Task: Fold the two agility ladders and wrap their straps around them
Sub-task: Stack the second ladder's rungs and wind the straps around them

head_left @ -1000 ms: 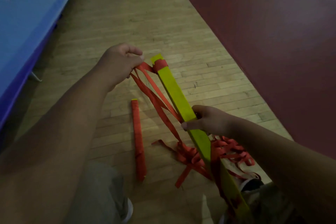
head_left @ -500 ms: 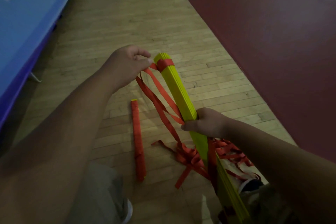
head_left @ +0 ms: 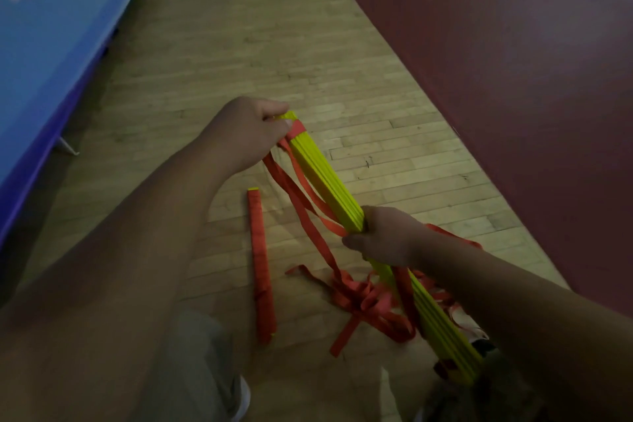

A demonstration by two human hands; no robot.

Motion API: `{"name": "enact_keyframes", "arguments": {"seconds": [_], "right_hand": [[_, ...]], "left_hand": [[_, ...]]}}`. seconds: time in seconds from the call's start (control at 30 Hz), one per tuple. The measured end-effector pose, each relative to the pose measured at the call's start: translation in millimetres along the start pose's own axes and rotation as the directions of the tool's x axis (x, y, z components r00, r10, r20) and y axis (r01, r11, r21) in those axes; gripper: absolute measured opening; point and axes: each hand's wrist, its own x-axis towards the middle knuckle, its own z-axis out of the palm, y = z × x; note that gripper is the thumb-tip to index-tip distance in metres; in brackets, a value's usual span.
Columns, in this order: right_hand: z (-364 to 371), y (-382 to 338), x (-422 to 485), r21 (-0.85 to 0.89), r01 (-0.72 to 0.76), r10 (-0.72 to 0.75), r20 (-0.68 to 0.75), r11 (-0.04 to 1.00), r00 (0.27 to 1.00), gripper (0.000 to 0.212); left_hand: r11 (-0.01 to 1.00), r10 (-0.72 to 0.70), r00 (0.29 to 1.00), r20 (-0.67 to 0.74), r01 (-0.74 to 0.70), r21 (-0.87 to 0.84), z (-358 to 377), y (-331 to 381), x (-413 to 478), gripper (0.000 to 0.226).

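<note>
A stack of yellow ladder rungs (head_left: 329, 181) slants from upper left to lower right above the floor. My right hand (head_left: 387, 240) grips the stack at its middle. My left hand (head_left: 246, 132) pinches a red strap (head_left: 297, 129) against the far end of the stack, where one turn of strap circles the rungs. More red straps hang in loops from the stack to a tangled heap (head_left: 363, 298) on the floor. A second ladder (head_left: 262, 267), fully wrapped in red strap, lies on the floor to the left.
The floor is pale wooden boards (head_left: 239, 44), bordered on the right by a dark red area (head_left: 513, 44). A blue mat or barrier (head_left: 51, 27) runs along the left. My shoes and trouser legs (head_left: 191, 370) show at the bottom.
The rung stack has rolled, its ribbed edge now facing up. My left hand has moved in from beside the stack to its far end, over the strap turn. My right hand keeps its grip.
</note>
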Motion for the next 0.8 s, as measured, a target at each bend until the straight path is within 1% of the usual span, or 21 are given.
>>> {"name": "enact_keyframes", "arguments": {"seconds": [0.13,0.2,0.27,0.33,0.37,0.43,0.53,0.57,0.7,0.8], "right_hand": [[-4.0,-1.6,-3.8,0.101,0.064,-0.071,0.065,0.993,0.995,0.041],[-5.0,0.4,-1.7,0.118,0.052,-0.064,0.103,0.992,0.993,0.043],[-5.2,1.2,-0.8,0.253,0.004,-0.046,0.159,0.967,0.986,0.046],[-6.9,-1.8,-3.1,0.416,-0.06,-0.031,0.207,0.907,0.978,0.042],[-7.5,-3.3,-5.3,0.455,-0.075,-0.027,0.214,0.887,0.977,0.044],[-6.7,-1.4,-5.3,0.436,-0.029,-0.059,0.187,0.899,0.981,0.046],[-6.2,3.8,-4.5,0.362,0.037,-0.103,0.165,0.931,0.981,0.038],[-7.3,4.6,-4.7,0.353,0.036,-0.1,0.163,0.935,0.982,0.039],[-9.9,5.5,-5.2,0.308,0.006,-0.044,0.115,0.951,0.992,0.054],[-7.3,5.3,-5.0,0.287,-0.02,-0.014,0.118,0.958,0.993,0.056]], "left_hand": [[0.999,-0.031,0.999,-0.007,0.031,0.033,-0.3,-4.1,0.2,0.041],[0.998,-0.046,0.999,-0.003,0.046,0.045,-1.1,-7.8,2.2,0.04],[0.997,-0.063,0.998,0.0,0.063,0.046,-2.9,-9.2,2.6,0.038],[0.996,-0.078,0.997,-0.009,0.078,0.047,-4.6,-9.8,3.6,0.037],[0.996,-0.082,0.997,-0.014,0.083,0.046,-5.6,-10.1,4.1,0.036],[0.996,-0.086,0.996,-0.035,0.087,0.036,-6.3,-11.4,5.9,0.034],[0.996,-0.089,0.995,-0.045,0.09,0.012,-8.0,-15.0,9.1,0.034],[0.996,-0.088,0.995,-0.041,0.088,0.001,-8.4,-16.2,10.2,0.034],[0.998,-0.061,0.997,-0.04,0.061,-0.01,-8.2,-14.9,10.2,0.03],[0.999,-0.049,0.998,-0.035,0.048,-0.013,-7.4,-12.3,8.8,0.033]]}}
